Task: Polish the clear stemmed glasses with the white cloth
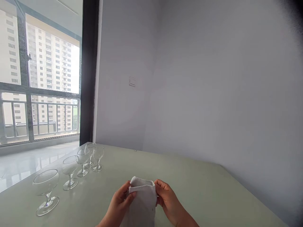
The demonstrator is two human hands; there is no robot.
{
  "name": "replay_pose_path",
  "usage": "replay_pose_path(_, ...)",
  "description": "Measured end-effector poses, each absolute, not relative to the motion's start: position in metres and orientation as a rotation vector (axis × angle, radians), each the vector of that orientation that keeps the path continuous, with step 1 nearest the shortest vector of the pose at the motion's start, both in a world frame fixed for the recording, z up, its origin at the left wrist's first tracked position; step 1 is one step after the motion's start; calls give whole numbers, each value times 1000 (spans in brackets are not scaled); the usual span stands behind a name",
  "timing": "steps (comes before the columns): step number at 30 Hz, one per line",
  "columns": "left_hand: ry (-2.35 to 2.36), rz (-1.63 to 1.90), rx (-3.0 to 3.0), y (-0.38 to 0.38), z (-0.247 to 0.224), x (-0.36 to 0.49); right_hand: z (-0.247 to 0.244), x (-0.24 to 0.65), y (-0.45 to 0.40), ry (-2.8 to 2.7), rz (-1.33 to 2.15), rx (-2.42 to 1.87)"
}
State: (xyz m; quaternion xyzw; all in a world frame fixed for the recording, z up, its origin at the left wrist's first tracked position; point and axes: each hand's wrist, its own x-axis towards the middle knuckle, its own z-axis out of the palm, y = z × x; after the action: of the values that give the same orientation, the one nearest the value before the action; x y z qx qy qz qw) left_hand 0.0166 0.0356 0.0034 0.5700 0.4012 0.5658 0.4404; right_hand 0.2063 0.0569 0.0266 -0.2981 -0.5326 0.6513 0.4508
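Both my hands on white cloth (143, 201), held up just above table (213, 189), near its front edge. My left hand (120, 203) pinching cloth's left top corner, my right hand (167, 200) pinching right edge. Cloth's long axis runs down toward me. Five glasses (71, 175) in row, off to left, well apart; left hand nearer them.

Daylight pouring in through window (40, 82) far to left of my left hand (119, 205). Glare on floor (28, 164) there. Wall (201, 88) ahead soft grey, evenly lit. Top right corner vignetted dark. Shadows faint, edges bowed.
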Motion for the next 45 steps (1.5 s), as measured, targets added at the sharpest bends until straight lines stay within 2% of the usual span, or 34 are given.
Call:
replay_pose_path(8,957,1461,1067,32,9,18,47,205,39,-1383,1622,-588)
replay_pose_path(13,863,1457,789,29,17,18,28,193,42,-1554,1733,-585)
replay_pose_path(19,846,1507,824,38,15,13,29,193,38,-1269,1795,-562)
replay_pose_path(23,830,1513,752,40,13,11,38,195,34,-1178,1690,-590)
replay_pose_path(27,752,1373,782,35,6,16,32,192,39,-1285,1487,-763)
replay_pose_path(31,726,1215,827,33,3,21,23,190,44,-1314,1559,-805)
replay_pose_path(39,868,1437,806,44,8,7,12,187,44,-1246,1886,-744)
replay_pose_path(45,1103,1495,913,55,-12,13,-25,190,62,-918,1678,-834)
